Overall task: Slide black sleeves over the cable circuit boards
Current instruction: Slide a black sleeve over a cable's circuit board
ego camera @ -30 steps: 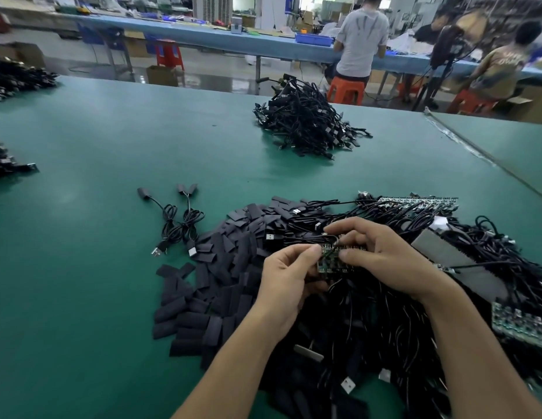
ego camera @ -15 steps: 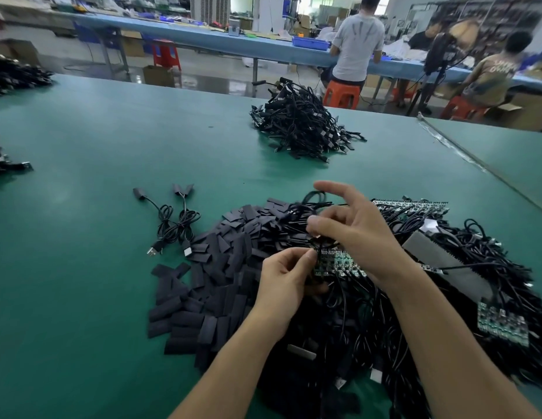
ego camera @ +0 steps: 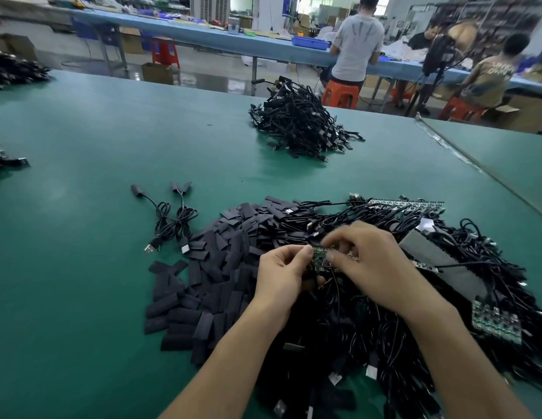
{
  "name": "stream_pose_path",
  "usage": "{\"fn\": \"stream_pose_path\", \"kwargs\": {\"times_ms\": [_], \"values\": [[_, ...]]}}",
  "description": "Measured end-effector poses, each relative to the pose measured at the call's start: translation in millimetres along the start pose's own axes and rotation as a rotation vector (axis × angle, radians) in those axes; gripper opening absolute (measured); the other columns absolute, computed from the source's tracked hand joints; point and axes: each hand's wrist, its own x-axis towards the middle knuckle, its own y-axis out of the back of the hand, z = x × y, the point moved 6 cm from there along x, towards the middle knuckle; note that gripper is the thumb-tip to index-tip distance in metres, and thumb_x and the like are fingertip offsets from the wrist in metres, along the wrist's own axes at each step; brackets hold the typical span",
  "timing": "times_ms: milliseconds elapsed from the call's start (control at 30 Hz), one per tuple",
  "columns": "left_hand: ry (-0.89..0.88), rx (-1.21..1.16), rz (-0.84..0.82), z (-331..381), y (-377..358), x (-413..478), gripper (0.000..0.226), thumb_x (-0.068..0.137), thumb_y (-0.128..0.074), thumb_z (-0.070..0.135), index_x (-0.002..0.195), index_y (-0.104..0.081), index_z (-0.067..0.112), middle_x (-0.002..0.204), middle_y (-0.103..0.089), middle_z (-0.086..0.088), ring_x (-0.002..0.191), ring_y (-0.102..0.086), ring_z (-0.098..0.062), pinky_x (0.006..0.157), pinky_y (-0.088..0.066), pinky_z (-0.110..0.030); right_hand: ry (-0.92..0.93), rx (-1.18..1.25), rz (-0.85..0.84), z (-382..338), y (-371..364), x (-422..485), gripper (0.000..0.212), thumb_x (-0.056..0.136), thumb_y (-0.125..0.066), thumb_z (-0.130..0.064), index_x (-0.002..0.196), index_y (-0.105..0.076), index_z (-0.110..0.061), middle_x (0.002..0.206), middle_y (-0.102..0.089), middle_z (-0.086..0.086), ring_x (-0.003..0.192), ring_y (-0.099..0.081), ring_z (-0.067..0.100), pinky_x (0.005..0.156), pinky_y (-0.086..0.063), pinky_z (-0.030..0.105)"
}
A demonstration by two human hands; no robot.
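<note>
A strip of small green circuit boards (ego camera: 319,261) with black cables hanging from it is held over the cable heap. My left hand (ego camera: 283,276) pinches its left end between thumb and fingers. My right hand (ego camera: 369,261) grips the strip from the right, fingers curled over its top edge. A heap of flat black sleeves (ego camera: 221,267) lies on the green table (ego camera: 82,237) just left of my hands. Under and right of my hands lies a tangle of black cables (ego camera: 445,313) with more board strips (ego camera: 496,323).
Three sleeved cables (ego camera: 170,219) lie left of the sleeve heap. A pile of black cables (ego camera: 300,122) sits at the table's far middle, more piles at the far left (ego camera: 12,69). Another board strip (ego camera: 407,204) lies behind the tangle. People work at a blue bench (ego camera: 203,34) beyond.
My right hand, which had lifted up and away from the strip half a second ago, has come back down onto it. The left hand has kept its hold.
</note>
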Motion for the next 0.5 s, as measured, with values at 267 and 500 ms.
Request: {"fn": "stream_pose_path", "kwargs": {"times_ms": [267, 500], "values": [[-0.067, 0.080, -0.028, 3.9, 0.9, -4.2, 0.008, 0.090, -0.074, 0.022, 0.085, -0.077, 0.016, 0.076, -0.071, 0.000, 0.076, -0.069, -0.014, 0.076, -0.061, -0.041, -0.123, 0.254, -0.268, 22.2, -18.3, 24.4, 0.008, 0.091, -0.069, -0.032, 0.085, -0.072, -0.028, 0.082, -0.072, -0.008, 0.081, -0.066, 0.009, 0.079, -0.051, 0.031], [-0.063, 0.138, -0.076, 8.4, 0.6, -7.8, 0.011, 0.090, -0.074, 0.019, 0.078, -0.074, 0.020, 0.075, -0.067, 0.003, 0.073, -0.062, -0.010, 0.070, -0.053, -0.027, -0.137, 0.471, -0.361, 25.0, -25.7, 29.0, 0.017, 0.096, -0.063, -0.023, 0.083, -0.075, -0.020, 0.081, -0.073, 0.000, 0.076, -0.061, 0.009, 0.081, -0.050, 0.037]]}}
